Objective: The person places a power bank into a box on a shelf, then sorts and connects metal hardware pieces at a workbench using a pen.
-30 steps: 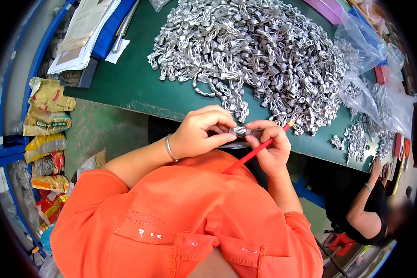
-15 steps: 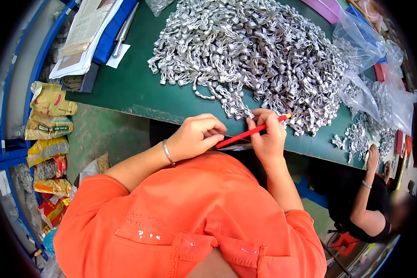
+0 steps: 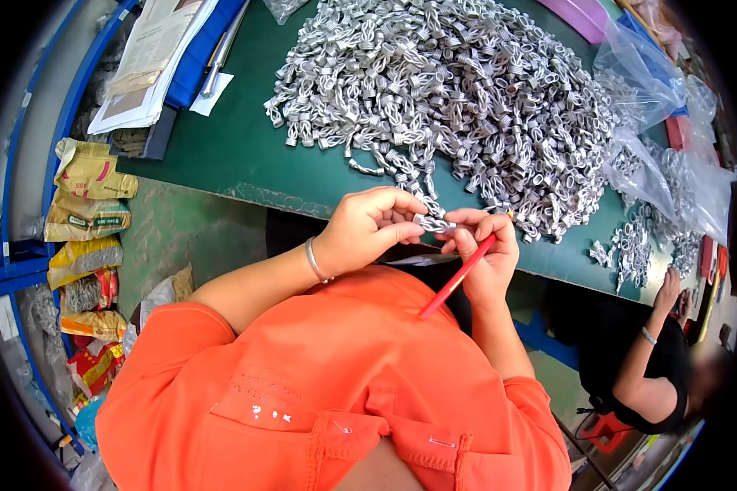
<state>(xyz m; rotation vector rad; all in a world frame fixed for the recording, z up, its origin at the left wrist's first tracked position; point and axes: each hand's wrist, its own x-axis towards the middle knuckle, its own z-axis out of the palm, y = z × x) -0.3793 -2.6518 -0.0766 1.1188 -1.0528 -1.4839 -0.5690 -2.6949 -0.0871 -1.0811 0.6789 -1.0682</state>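
My left hand (image 3: 370, 231) is closed, pinching one end of a silver braided metal link (image 3: 436, 223) between thumb and fingers at the table edge. The fingertips of my right hand (image 3: 485, 255) meet the link's other end. A slim red pencil (image 3: 458, 277) also lies in my right hand, slanting down toward my orange shirt, its yellowish tip up by the knuckles. Just beyond both hands spreads a large heap of similar silver links (image 3: 442, 90), with a few trailing toward my fingers.
The green table (image 3: 229, 164) carries papers (image 3: 143, 69) and a blue tray (image 3: 195, 61) at the left. Clear plastic bags (image 3: 643, 78) lie at the right. A co-worker's hand (image 3: 667, 288) is near a smaller link pile (image 3: 633, 250). Printed sacks (image 3: 90, 217) line the left shelf.
A silver link now shows between my hands. My left hand has moved right and slightly up; the red pencil has swung steeper, its lower end toward my shirt.
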